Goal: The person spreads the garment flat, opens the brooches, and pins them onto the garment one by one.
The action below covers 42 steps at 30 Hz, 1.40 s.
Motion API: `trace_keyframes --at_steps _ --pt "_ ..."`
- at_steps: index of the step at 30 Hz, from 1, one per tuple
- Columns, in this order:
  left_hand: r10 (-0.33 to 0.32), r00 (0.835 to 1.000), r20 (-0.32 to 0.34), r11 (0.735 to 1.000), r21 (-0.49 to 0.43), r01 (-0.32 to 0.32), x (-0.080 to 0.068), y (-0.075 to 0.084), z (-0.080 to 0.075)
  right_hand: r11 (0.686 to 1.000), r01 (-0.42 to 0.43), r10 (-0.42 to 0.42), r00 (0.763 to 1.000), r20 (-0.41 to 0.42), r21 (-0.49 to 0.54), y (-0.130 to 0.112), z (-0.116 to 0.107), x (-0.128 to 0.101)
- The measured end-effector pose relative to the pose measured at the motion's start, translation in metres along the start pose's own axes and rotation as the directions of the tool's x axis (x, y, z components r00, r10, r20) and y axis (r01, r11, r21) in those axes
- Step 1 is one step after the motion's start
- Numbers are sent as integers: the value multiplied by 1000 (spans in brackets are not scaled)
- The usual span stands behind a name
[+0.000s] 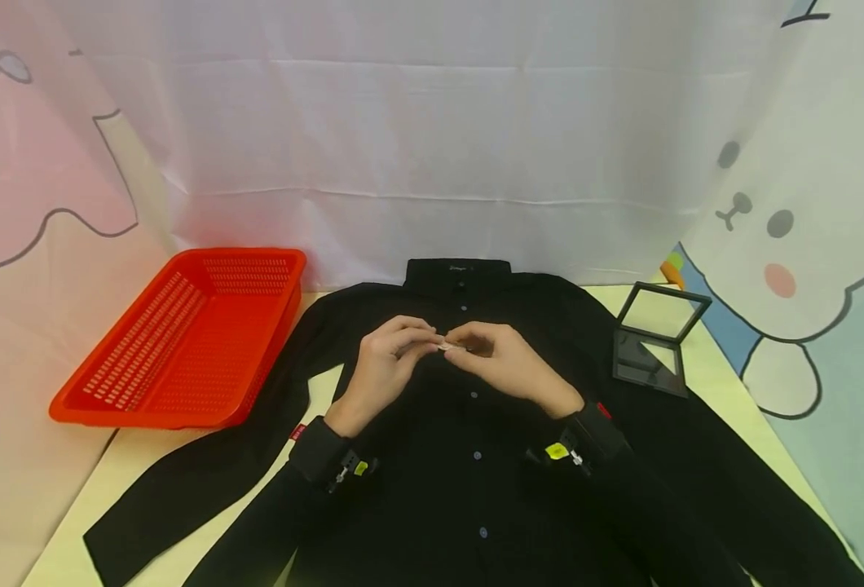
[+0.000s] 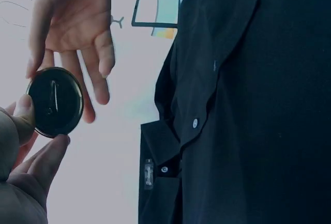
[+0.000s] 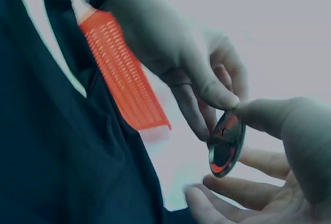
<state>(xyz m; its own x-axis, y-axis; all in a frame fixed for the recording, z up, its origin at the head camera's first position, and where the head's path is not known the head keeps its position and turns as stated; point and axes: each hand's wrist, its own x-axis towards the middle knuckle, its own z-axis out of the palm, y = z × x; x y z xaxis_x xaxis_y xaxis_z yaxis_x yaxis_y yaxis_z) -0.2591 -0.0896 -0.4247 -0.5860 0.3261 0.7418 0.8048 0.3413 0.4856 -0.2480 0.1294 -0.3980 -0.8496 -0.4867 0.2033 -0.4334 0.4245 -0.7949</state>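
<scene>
Here we hold a small round pin badge between both hands, above the chest of the black shirt spread flat on the pale yellow table. Our left hand pinches the badge's edge between thumb and fingertips; in the left wrist view its dark back with the metal pin faces the camera. Our right hand meets it from the other side: in the right wrist view the thumb presses on the badge's rim while the fingers lie loosely spread below it, so the badge is gripped from both sides. The hands touch at the fingertips just below the shirt's collar, over the row of buttons. To our left a red plastic basket stands on the table beside the shirt's sleeve. To our right a small black display case stands open, touching the other shoulder of the shirt.
</scene>
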Motion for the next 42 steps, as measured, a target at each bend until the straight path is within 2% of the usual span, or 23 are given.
trace_keyframes --at_steps 1,2,3,6,7,8,10,17,21,25,29,34,37,42 --pt "6 1000 -4 1000 -2 -6 0 -1 0 995 -49 46 998 30 90 2 -1 0" --pt "12 1000 -9 1000 -2 -12 -1 -2 0 977 -101 92 994 57 189 4 -1 1" --pt "15 1000 -13 1000 -3 -15 -1 -2 0 944 -155 137 987 81 292 6 -1 0" --pt "34 999 -24 999 13 -33 0 -4 -1 798 -277 255 960 117 535 8 -1 1" --pt "39 999 -25 999 16 -39 1 -5 -2 756 -297 285 952 115 583 8 0 2" --pt "44 999 -23 999 21 -43 1 -5 -2 734 -308 308 945 108 606 8 1 2" --pt "49 999 -14 998 28 -49 2 -6 -3 718 -319 338 937 92 619 9 2 4" --pt "-27 999 33 1000 14 26 -4 -6 -7 698 -325 383 922 50 639 8 12 9" --pt "-77 997 21 996 45 76 -7 -7 -8 674 -322 411 911 26 665 7 16 10" --pt "-112 994 10 991 73 111 -7 -6 -6 672 -303 406 914 6 675 9 18 10" --pt "-170 983 64 980 113 162 -6 0 -2 690 -295 406 914 -17 661 12 21 11" --pt "-230 963 142 942 279 184 -5 8 3 700 -287 418 907 -49 653 12 25 12" --pt "-226 962 150 927 335 166 -4 10 5 730 -279 409 909 -73 624 10 28 12" --pt "-208 965 158 917 374 137 -4 11 7 782 -276 399 911 -109 559 9 31 13"
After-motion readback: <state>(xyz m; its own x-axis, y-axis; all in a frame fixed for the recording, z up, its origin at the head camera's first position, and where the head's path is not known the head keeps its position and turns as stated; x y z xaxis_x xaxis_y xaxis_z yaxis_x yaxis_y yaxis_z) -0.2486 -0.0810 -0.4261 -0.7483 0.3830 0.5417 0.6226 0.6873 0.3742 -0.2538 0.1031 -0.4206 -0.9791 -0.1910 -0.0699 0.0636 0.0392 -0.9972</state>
